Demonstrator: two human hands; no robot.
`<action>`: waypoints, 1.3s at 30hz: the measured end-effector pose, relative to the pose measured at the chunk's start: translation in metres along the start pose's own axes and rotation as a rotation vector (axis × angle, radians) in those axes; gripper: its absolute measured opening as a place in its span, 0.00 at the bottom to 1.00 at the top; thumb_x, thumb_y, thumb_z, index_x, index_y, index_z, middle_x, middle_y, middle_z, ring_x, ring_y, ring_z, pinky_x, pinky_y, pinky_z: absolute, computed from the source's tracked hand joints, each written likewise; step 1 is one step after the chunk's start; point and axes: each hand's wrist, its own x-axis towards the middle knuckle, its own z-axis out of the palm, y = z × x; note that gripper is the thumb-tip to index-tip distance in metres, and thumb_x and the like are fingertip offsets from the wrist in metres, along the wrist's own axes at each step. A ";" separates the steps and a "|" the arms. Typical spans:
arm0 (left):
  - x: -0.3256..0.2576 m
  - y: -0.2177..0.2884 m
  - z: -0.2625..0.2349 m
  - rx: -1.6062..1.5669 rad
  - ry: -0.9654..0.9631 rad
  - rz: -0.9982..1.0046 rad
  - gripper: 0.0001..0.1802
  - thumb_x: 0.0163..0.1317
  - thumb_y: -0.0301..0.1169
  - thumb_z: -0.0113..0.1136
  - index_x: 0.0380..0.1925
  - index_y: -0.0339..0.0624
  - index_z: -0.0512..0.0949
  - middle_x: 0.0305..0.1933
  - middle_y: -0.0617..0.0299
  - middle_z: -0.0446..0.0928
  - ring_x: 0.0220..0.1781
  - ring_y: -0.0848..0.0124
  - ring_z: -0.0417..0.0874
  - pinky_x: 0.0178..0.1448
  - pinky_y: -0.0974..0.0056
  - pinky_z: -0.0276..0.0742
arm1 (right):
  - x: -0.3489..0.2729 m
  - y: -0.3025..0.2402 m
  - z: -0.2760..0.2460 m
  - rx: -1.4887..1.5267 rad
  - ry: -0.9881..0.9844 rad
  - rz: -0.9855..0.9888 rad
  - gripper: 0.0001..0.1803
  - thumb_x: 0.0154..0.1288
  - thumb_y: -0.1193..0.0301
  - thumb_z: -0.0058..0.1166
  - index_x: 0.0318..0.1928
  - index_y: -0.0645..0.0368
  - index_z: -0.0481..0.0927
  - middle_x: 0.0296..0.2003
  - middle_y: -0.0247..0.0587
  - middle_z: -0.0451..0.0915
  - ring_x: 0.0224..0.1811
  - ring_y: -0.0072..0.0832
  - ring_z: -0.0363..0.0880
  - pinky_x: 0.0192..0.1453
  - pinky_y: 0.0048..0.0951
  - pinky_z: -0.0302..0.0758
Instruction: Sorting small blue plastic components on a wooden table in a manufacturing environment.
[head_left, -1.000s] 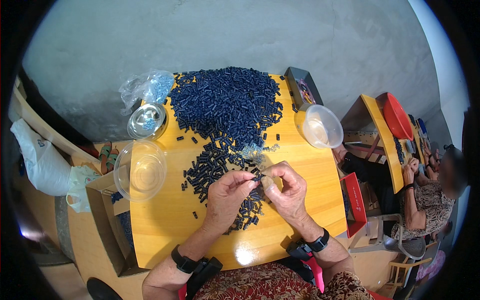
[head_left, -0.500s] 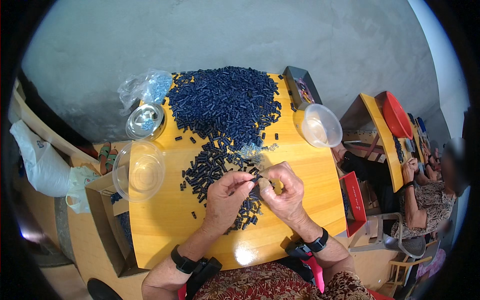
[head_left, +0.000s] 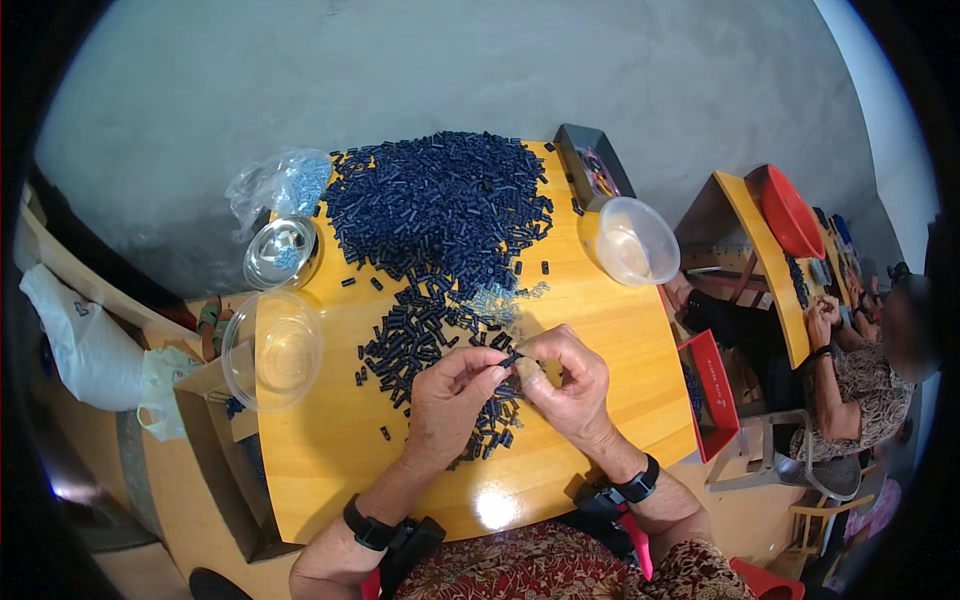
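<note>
My left hand (head_left: pixel 450 405) and my right hand (head_left: pixel 568 388) meet over the near part of the table, thumbs and fingers pinched together. Between the fingertips sits a small dark blue plastic piece (head_left: pixel 508 360), mostly covered by them; both hands grip it. Beneath and left of the hands lie loose dark pieces (head_left: pixel 400 345) of the same look. Beyond them rises a large heap of dark blue pieces (head_left: pixel 430 205). A little patch of small pale, clear-looking parts (head_left: pixel 492 303) lies between the heap and my hands.
Clear plastic bowls (head_left: pixel 272 350) and a round tub (head_left: pixel 282 250) stand at the table's left edge, near a bag of light blue parts (head_left: pixel 300 185). A translucent bowl (head_left: pixel 637 242) and grey tray (head_left: pixel 592 168) sit right. Another person (head_left: pixel 850 390) works at a neighbouring table (head_left: pixel 755 265).
The view has shifted slightly, so the table and bowls appear moved a little. Both hands keep their pinch on the dark piece, with barely any finger movement.
</note>
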 end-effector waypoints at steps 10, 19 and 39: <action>-0.002 -0.002 0.000 0.001 0.019 -0.032 0.08 0.66 0.21 0.59 0.44 0.31 0.80 0.41 0.65 0.82 0.42 0.80 0.80 0.50 0.74 0.77 | -0.002 -0.002 0.004 -0.135 -0.020 -0.146 0.08 0.52 0.81 0.63 0.34 0.64 0.78 0.31 0.45 0.81 0.34 0.40 0.78 0.39 0.35 0.75; -0.001 0.006 0.002 -0.224 0.024 -0.086 0.08 0.67 0.22 0.59 0.45 0.33 0.78 0.45 0.55 0.83 0.48 0.73 0.83 0.56 0.70 0.78 | 0.002 -0.011 0.005 -0.214 -0.004 -0.173 0.15 0.50 0.82 0.65 0.40 0.63 0.78 0.37 0.45 0.80 0.38 0.39 0.78 0.44 0.35 0.75; 0.001 0.017 0.000 -0.151 0.010 -0.131 0.10 0.71 0.29 0.57 0.42 0.34 0.82 0.42 0.60 0.84 0.45 0.78 0.82 0.53 0.71 0.76 | 0.016 -0.008 -0.004 -0.322 -0.104 -0.326 0.19 0.43 0.77 0.70 0.38 0.62 0.80 0.34 0.43 0.79 0.40 0.41 0.79 0.47 0.38 0.75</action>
